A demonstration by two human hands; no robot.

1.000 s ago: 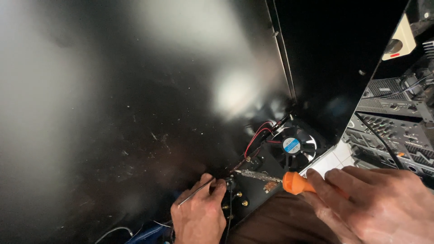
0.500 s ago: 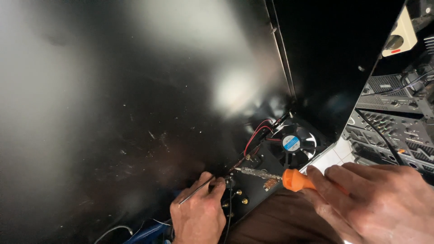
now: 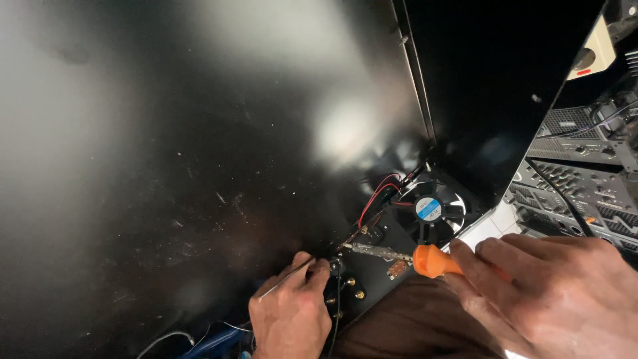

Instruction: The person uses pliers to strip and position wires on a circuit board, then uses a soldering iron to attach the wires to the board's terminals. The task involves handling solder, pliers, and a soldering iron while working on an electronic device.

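My right hand (image 3: 551,296) grips an orange-handled screwdriver (image 3: 435,260) whose metal shaft points left, its tip close to my left fingers. My left hand (image 3: 292,312) pinches a thin metal rod or pin against a small black panel (image 3: 372,276) with brass connectors. Just above the screwdriver sits a black cooling fan (image 3: 430,209) with a blue hub label. Red and black wires (image 3: 375,196) run from the fan toward the panel. All of it rests against a large glossy black metal case panel (image 3: 199,166).
A vertical black edge strip (image 3: 415,80) splits the case surface. Stacked black audio or electronics units (image 3: 578,179) with knobs and cables stand at the right. A beige socket block (image 3: 591,53) sits top right. Blue cable (image 3: 212,339) lies at the bottom edge.
Both hands stay nearly in place; the view has shifted slightly, and the screwdriver tip keeps working at the same spot near the left fingers.
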